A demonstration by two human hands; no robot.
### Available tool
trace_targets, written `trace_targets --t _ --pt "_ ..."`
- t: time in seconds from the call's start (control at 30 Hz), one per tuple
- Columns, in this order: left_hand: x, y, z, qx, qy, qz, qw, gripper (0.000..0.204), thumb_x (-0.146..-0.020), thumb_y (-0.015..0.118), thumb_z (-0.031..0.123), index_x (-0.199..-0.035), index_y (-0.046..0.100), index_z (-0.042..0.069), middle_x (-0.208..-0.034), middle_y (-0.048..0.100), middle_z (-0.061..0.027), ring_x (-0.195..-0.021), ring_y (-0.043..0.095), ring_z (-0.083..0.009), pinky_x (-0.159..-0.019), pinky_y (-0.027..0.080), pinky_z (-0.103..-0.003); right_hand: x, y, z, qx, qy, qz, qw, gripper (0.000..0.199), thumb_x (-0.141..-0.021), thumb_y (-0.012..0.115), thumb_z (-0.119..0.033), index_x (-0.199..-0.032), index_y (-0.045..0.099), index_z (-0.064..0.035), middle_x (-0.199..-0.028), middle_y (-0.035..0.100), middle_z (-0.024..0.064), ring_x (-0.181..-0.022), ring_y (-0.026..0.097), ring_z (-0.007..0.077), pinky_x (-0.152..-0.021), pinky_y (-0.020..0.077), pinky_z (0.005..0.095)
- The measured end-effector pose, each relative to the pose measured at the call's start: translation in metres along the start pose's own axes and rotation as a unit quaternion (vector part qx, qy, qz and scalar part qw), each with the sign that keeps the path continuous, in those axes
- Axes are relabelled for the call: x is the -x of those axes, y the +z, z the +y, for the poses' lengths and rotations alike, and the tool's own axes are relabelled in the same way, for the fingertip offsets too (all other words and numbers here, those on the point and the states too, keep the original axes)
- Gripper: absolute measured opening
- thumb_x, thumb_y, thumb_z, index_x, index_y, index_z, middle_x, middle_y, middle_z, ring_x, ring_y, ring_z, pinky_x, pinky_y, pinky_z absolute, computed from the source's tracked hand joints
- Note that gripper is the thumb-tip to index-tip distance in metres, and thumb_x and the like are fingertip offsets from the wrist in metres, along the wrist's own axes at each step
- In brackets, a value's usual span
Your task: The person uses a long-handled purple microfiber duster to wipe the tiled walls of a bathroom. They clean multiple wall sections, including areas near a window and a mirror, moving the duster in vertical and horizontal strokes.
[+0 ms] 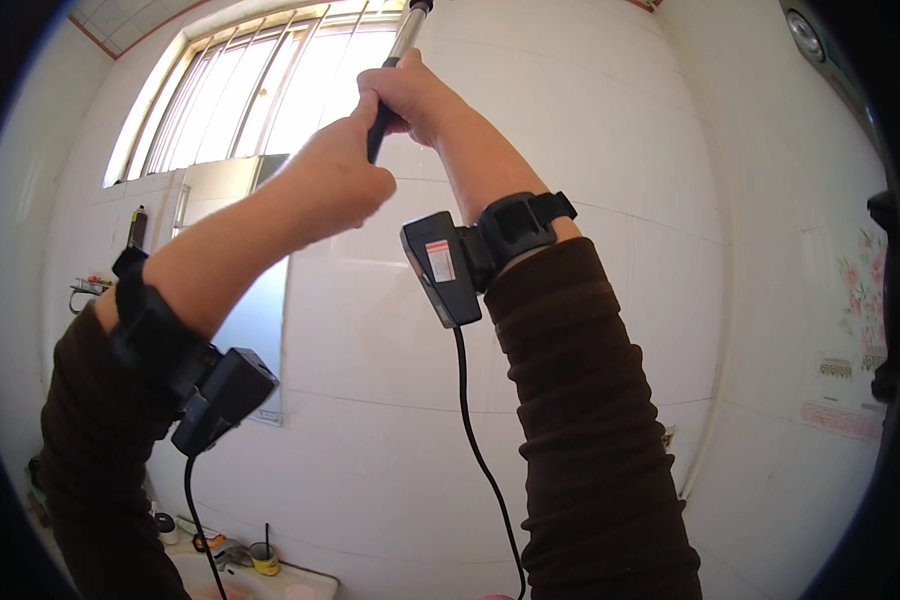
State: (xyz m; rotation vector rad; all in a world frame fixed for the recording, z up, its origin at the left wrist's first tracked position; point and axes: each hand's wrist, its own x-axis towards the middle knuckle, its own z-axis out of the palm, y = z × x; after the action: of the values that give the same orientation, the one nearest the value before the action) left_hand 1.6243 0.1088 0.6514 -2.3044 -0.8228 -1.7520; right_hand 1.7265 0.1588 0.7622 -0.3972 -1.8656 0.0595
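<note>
- Wall (570,130), white glazed tile: the landmark for this entry. It fills most of the view; both arms are raised in front of it. Judgement: a pole end swung loosely could knock or scrape the tiles.
- Window (270,90), barred, upper left of the wall: very bright. Judgement: glare may hide the pole's upper end, which runs out of the top of the picture, so where it meets anything cannot be told.
- Mirror (255,300), a pale panel on the wall below the window, partly behind the left forearm. Judgement: it lies close to the arms' sweep and could be struck if the pole slips sideways.
- Sink (270,580), low against the wall at the lower left, with a small yellow cup (264,560) on its rim. Judgement: anything dropped from above could land here.
- Pole (395,70), slim, metal above and dark-gripped below, held high before the wall, tilted slightly right toward the top.
- Right hand (410,95): clenched around the pole's dark grip, uppermost.
- Left hand (335,180): closed in a fist on the grip's lower end, just beneath the right hand. Judgement: two fists stacked near one end give little leverage, so the far end may wobble.
- Wrist devices (445,265), black, strapped on both forearms, with cables (480,450) hanging down before the wall. Judgement: the loose cables could snag on sink fittings.
- Flower sticker (863,290), far right of the wall.
- Small rack (88,288), far left of the wall, contents too small to tell.
</note>
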Motion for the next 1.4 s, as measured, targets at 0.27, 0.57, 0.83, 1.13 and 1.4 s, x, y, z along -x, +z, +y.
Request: trace_targets --t 0.27,0.57,0.83,1.13,1.4 --pt "-0.005 0.113 0.091 0.003 0.039 -0.006 0.999 0.08 -0.07 0.045 0.004 -0.138 0.005 -0.009 -0.081 0.055 -0.0215 -0.069 0.059 -0.028 -0.061 0.048 -0.034 0.062 -0.128 0.007 -0.002 0.022 0.024 0.999 0.038 -0.067 0.061 -0.013 -0.095 0.037 -0.0054 -0.07 0.045 0.0042 -0.056 0.046 0.0127 -0.042 0.0359 0.0271" --pt "-0.02 0.191 0.159 -0.032 0.073 -0.038 0.996 0.068 -0.071 0.045 0.004 -0.131 0.017 -0.01 -0.082 0.056 -0.0242 -0.076 0.059 -0.0344 -0.061 0.046 -0.037 0.099 -0.242 0.014 -0.015 -0.003 0.033 0.999 0.062 -0.065 0.061 -0.011 -0.115 0.025 0.0001 -0.077 0.052 0.013 -0.059 0.055 0.0205 -0.045 0.0462 0.0342" --pt "-0.061 0.233 0.225 -0.024 0.115 -0.107 0.987 0.057 -0.072 0.044 0.002 -0.124 0.024 -0.008 -0.08 0.057 -0.0202 -0.071 0.059 -0.0282 -0.053 0.046 -0.036 0.123 -0.334 -0.017 0.028 0.037 0.118 0.992 0.04 -0.069 0.059 -0.013 -0.098 0.033 -0.0065 -0.071 0.047 0.0056 -0.058 0.048 0.0148 -0.05 0.0409 0.0313" --pt "-0.052 0.281 0.238 -0.129 0.135 -0.141 0.972 0.086 -0.069 0.049 0.003 -0.137 -0.003 -0.01 -0.089 0.06 -0.0289 -0.082 0.061 -0.0374 -0.07 0.049 -0.041 0.146 -0.377 0.015 0.071 0.065 0.138 0.986 0.053 -0.066 0.06 -0.01 -0.108 0.028 -0.0012 -0.076 0.05 0.0101 -0.056 0.054 0.0193 -0.045 0.0495 0.0338" --pt "0.007 0.287 0.188 -0.125 0.098 -0.16 0.974 0.085 -0.07 0.049 0.001 -0.138 -0.001 -0.008 -0.071 0.057 -0.0267 -0.072 0.059 -0.0406 -0.067 0.046 -0.045 0.147 -0.341 0.036 0.436 0.157 0.215 0.86 0.094 -0.071 0.061 -0.029 -0.141 0.005 0.0024 -0.118 0.047 0.0259 -0.094 0.059 0.0319 -0.076 0.0509 0.035"
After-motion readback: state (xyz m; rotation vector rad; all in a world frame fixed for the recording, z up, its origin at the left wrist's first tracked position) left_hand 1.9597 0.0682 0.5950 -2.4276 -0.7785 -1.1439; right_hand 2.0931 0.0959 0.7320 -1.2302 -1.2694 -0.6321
